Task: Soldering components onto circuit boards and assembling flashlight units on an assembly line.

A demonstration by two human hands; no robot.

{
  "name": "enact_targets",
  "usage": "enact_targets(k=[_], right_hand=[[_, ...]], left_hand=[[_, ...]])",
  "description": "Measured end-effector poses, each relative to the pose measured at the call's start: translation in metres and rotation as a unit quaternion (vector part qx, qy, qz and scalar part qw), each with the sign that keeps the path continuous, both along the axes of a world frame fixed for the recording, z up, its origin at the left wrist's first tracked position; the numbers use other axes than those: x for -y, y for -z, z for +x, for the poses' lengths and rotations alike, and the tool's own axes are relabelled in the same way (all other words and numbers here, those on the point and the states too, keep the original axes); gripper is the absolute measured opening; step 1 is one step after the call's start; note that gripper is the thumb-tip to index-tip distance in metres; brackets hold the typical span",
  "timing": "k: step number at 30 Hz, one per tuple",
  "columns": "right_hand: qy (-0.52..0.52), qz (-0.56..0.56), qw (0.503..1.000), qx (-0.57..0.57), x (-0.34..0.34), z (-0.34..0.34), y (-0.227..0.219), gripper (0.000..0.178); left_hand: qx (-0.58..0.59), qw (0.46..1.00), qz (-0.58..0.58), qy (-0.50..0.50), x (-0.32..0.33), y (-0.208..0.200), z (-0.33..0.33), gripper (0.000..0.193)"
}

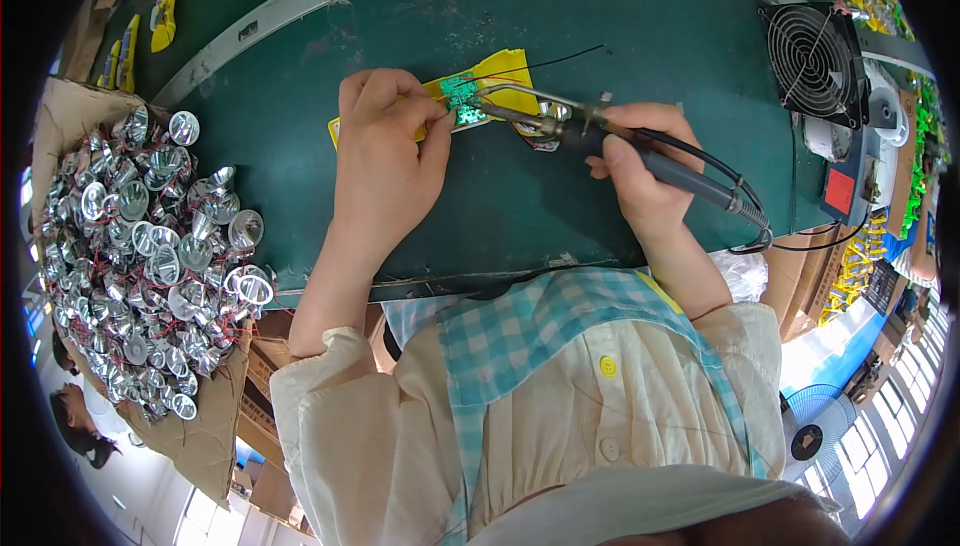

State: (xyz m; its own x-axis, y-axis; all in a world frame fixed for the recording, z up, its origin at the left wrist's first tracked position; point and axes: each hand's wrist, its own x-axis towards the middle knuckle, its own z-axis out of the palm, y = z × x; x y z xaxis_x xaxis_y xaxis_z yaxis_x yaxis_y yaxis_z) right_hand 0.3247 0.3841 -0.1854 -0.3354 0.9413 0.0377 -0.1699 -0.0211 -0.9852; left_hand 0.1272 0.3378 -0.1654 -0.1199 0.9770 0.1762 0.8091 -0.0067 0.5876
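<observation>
My right hand (648, 161) grips a soldering iron (682, 172) with a dark handle and a thin metal tube beside its tip, which reaches a small green circuit board (464, 94). The board lies on a yellow plastic housing (516, 64) on the green bench. My left hand (388, 151) is closed in a pinch at the board's left edge; what its fingertips hold is too small to make out. A black wire (565, 58) and a red one stretch right from the board. Partly hidden under the iron sits a shiny reflector cup (543, 140).
A cardboard box (200, 436) heaped with silvery reflector cups (162, 264) and red wires stands at left. At the right are a black square fan (812, 61), a solder spool (886, 114) and a blue-grey unit (846, 188). Yellow housings (167, 6) lie far left.
</observation>
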Motion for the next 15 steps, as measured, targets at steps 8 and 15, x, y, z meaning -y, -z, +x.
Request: enact_targets(k=[8,15], right_hand=[[0.025,-0.019,0.999,-0.021,-0.004,0.006,-0.003,0.019],[0.043,-0.018,0.998,-0.043,-0.005,0.014,-0.004,0.020]], left_hand=[[-0.012,1.000,-0.006,-0.001,-0.002,-0.002,0.002,0.004],[-0.031,0.999,-0.015,-0.001,-0.003,-0.004,0.004,0.003]])
